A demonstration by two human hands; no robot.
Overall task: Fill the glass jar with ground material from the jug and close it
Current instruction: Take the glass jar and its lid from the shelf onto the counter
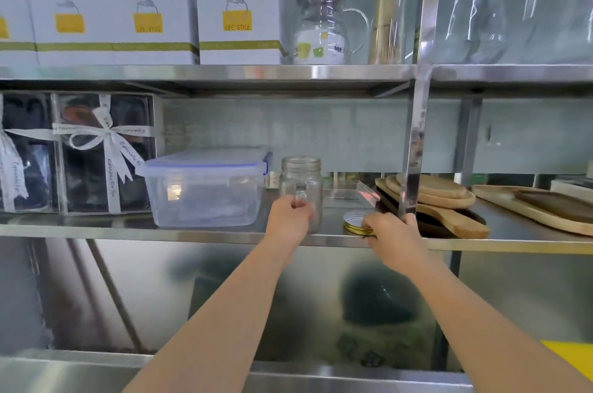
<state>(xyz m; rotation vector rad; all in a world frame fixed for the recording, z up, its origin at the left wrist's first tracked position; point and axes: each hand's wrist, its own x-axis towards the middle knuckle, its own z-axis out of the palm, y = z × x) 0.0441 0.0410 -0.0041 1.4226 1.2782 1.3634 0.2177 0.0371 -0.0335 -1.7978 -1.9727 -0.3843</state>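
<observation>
The left hand (290, 221) is pinching the empty jar's (301, 187) handle while the right hand (393, 234), at three o'clock, is pinching its lid (354, 221), likely fetching both for filling.

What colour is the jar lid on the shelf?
Gold rim, pale silvery inside; the lid shows in the head view.

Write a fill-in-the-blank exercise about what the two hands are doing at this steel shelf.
1. The left hand grips the clear glass jar by its ____.
2. The right hand takes hold of the round gold metal lid, so the jar's mouth is ____.
3. To the left of the jar stands a clear plastic box with a ____ clip-on lid.
4. To the right of the lid lie stacked ____ boards.

Missing words: handle; open; blue-trimmed; wooden
</observation>
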